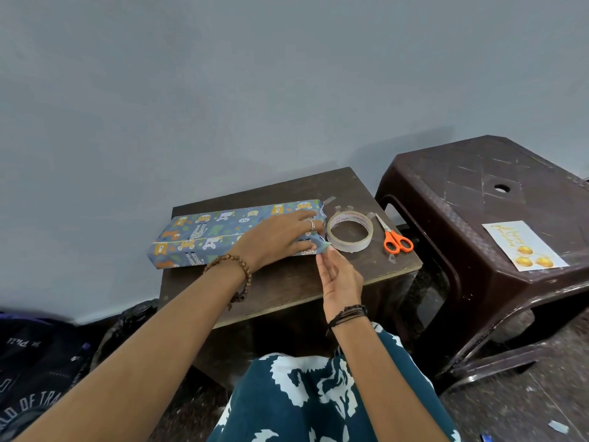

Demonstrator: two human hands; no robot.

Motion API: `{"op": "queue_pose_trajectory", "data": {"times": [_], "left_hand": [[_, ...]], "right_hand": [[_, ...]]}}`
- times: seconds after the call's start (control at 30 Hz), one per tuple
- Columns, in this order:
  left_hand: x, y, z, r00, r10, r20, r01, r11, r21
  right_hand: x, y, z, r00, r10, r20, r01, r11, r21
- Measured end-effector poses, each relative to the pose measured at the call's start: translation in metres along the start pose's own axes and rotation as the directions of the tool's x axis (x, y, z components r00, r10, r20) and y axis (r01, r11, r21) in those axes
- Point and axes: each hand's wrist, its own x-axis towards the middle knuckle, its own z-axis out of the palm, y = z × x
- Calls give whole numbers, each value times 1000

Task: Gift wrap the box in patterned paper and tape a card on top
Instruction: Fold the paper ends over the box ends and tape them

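Box lies on the bench under your spread left hand; your right hand pinches the paper's end flap. Ease off and that fold may spring open. Tape waits beyond; the card sits on the stool.

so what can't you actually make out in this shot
- Head view: the wrapped box right end fold is covered by the left hand and right hand.
- Whether the right hand's fingertips hold tape: too small.
- Card on the stool: writing too small to read.
- Bag: cut off by the left edge.
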Motion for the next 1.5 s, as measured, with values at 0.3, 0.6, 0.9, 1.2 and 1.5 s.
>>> {"op": "queue_pose_trajectory", "data": {"times": [0.3, 0.6, 0.9, 1.2, 1.5], "left_hand": [[4, 1, 5, 1000, -18, -7, 18, 1000, -3], [4, 3, 8, 999, -40, 5, 40, 999, 31], [5, 5, 8, 1000, -10, -4, 10, 1000, -22], [7, 6, 9, 998, -55, -25, 51, 990, -134], [7, 9, 13, 995, -87, -39, 81, 987, -137]], "right_hand": [[0, 0, 2, 999, 14, -30, -11, 995, 102], [0, 8, 1, 994, -106, 32, 110, 986, -124], [9, 12, 1, 989, -146, 17, 147, 971, -188], [14, 13, 2, 983, -185, -2, 180, 956, -230], [16, 14, -5, 976, -206, 69, 217, 949, -229]]}}
